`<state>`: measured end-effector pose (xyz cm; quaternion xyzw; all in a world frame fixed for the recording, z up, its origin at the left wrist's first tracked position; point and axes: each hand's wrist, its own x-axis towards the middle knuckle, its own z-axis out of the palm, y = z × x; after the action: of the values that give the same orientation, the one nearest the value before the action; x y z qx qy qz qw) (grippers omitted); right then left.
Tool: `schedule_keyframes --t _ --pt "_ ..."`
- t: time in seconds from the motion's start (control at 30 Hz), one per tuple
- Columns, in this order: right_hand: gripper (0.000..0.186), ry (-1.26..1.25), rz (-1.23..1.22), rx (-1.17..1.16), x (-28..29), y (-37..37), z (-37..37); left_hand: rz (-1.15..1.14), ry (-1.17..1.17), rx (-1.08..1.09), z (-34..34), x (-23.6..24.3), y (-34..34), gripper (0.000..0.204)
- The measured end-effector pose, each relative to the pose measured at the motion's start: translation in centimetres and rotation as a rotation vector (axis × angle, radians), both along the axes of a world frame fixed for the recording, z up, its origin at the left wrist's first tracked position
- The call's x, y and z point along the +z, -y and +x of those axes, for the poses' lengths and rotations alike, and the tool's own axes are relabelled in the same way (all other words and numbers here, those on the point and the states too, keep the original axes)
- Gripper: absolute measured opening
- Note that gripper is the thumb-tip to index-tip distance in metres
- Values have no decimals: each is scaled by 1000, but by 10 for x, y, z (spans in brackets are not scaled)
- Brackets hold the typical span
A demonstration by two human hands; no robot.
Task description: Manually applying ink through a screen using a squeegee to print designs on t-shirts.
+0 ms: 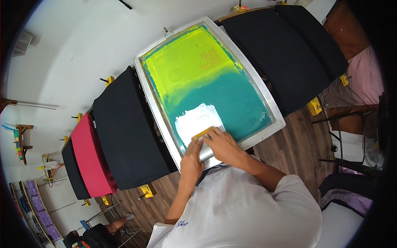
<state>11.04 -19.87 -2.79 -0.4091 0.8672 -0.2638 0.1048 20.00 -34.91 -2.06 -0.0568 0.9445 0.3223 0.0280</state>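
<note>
Both my hands grip a squeegee (206, 152) near the front end of a silver-framed printing screen (269, 131). The squeegee has a silvery body and a yellow-orange strip along its far edge. My left hand (192, 160) is closed on its left side, and my right hand (223, 145) wraps its right side, thumb and fingers over the top. A patch of white ink (199, 118) spreads over the mesh just beyond the squeegee. The mesh is teal (231, 97) in the middle and lime yellow (178, 58) at the far end, where faint lettering shows.
Black fabric-covered boards (124, 132) lie left of the screen, with a red one (92, 157) among them. More black boards (285, 58) stretch to the right. Yellow clamps (147, 191) stick out at the edges. A fan (373, 140) stands far right; another person's leg (117, 225) shows lower left.
</note>
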Motion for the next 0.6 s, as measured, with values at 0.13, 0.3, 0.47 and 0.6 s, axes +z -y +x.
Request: schedule_keyframes --t 0.13,0.3,0.47,0.6 --pt "38 56 61 35 16 -13 19 19 105 -29 20 23 -11 66" --pt "25 90 171 100 22 9 -15 46 269 -13 -16 45 12 55" --pt "28 -15 112 -6 11 48 -68 -2 59 65 -69 22 40 53" --pt "33 12 72 3 1 36 -62 73 23 50 -61 4 35 56"
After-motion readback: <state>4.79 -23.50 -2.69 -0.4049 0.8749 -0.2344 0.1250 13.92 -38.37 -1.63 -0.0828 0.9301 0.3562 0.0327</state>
